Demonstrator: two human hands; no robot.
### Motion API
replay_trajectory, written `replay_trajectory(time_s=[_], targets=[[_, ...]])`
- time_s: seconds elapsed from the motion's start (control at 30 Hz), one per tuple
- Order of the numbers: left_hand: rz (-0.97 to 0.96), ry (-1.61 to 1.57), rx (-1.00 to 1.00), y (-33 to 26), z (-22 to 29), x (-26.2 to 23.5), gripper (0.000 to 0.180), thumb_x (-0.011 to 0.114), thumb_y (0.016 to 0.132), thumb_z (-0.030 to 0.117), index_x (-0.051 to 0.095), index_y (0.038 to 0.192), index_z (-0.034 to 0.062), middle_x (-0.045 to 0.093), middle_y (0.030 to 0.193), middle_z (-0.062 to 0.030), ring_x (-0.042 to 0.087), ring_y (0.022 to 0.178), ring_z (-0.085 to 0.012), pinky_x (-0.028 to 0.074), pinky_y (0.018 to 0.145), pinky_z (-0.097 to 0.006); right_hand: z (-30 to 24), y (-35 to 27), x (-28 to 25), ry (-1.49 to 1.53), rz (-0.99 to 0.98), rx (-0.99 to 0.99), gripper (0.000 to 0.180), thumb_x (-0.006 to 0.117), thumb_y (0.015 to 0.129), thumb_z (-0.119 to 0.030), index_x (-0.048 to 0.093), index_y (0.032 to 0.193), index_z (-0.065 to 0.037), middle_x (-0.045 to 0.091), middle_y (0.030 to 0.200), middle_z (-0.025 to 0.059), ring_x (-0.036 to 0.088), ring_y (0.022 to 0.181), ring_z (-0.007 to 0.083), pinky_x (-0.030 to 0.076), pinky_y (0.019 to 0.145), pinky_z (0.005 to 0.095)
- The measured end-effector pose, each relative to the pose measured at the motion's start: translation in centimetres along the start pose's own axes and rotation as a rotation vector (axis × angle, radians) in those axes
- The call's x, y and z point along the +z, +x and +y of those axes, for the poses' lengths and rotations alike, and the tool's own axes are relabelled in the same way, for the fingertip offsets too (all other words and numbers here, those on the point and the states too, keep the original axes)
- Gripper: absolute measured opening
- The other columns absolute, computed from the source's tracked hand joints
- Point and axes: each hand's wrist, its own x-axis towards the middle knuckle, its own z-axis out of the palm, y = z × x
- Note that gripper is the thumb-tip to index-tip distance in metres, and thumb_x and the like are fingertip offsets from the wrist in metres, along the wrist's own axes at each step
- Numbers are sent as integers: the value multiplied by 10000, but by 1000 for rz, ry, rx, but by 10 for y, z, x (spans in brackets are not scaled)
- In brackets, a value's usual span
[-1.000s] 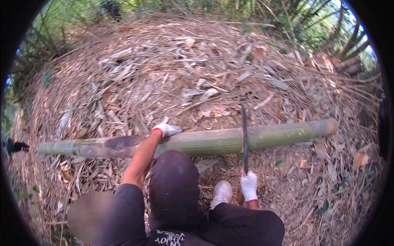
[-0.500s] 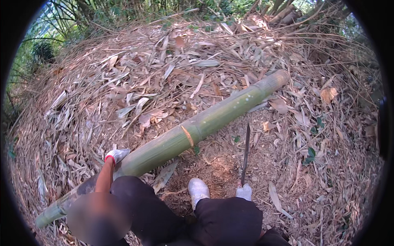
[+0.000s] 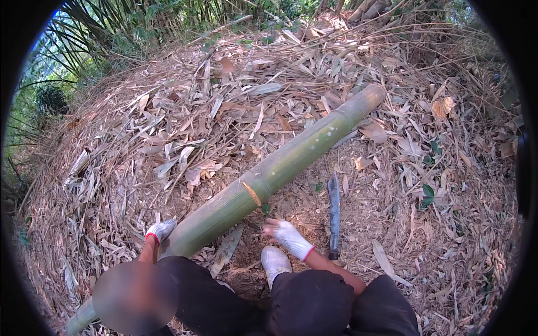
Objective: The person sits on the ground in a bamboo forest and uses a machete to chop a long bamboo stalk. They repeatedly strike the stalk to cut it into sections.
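Head view: touching bamboo pole [image 3: 280,164] with left hand [image 3: 161,230], cannot tell how closed; holding right hand [image 3: 289,236] empty, loosely open. Lies between both, lengthwise from near left to far right.

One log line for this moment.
Left hand: on bamboo pole | Right hand: apart from pole, no tool held | Pole: pale cut partway along | Knife: lying on ground, right of right hand
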Motion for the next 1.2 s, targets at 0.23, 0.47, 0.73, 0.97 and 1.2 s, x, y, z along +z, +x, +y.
replay_trajectory(time_s=[0.23, 0.47, 0.73, 0.97, 1.2], targets=[[114, -193, -107, -24, -2, 10, 590, 258, 1011, 435, 456, 1397, 36, 435, 1463, -159, 403, 1362, -280, 311, 1135, -344, -8, 63, 98, 471, -271, 159, 568, 696, 897, -282, 458, 1344, -25, 530, 1335, 156, 540, 1183, 341, 483, 943, 536], [212, -188, -191, -62, 37, 3, 608, 252, 994, 487, 570, 1248, 36, 560, 1286, -260, 527, 1188, -432, 404, 999, -446, 9, 67, 90, 661, -393, 19, 493, 698, 856, -113, 501, 1296, -10, 597, 1247, 143, 590, 1123, 313, 521, 930, 510], [488, -340, -280, -84, 27, -6, 715, 271, 985, 595, 614, 1216, 12, 621, 1191, -268, 569, 1163, -405, 418, 991, -451, -8, 106, 103, 473, -343, 15, 537, 742, 823, -84, 492, 1285, 29, 576, 1263, 166, 611, 1068, 329, 554, 870, 480], [572, -140, -248, -44, 16, -23, 728, 204, 988, 551, 668, 1124, 7, 638, 1154, -253, 585, 1123, -416, 408, 1005, -484, -51, 46, 52, -99, -34, -128, 615, 704, 881, -299, 475, 1339, 41, 650, 1132, 144, 665, 851, 210, 546, 723, 322], [657, -103, -295, -47, -3, -4, 720, 262, 966, 572, 655, 1155, -1, 628, 1178, -263, 574, 1136, -421, 390, 1017, -498, 32, -122, -71, -1636, 889, -150, 438, 695, 798, -120, 591, 1208, -6, 669, 981, 204, 661, 938, 331, 522, 818, 399]])
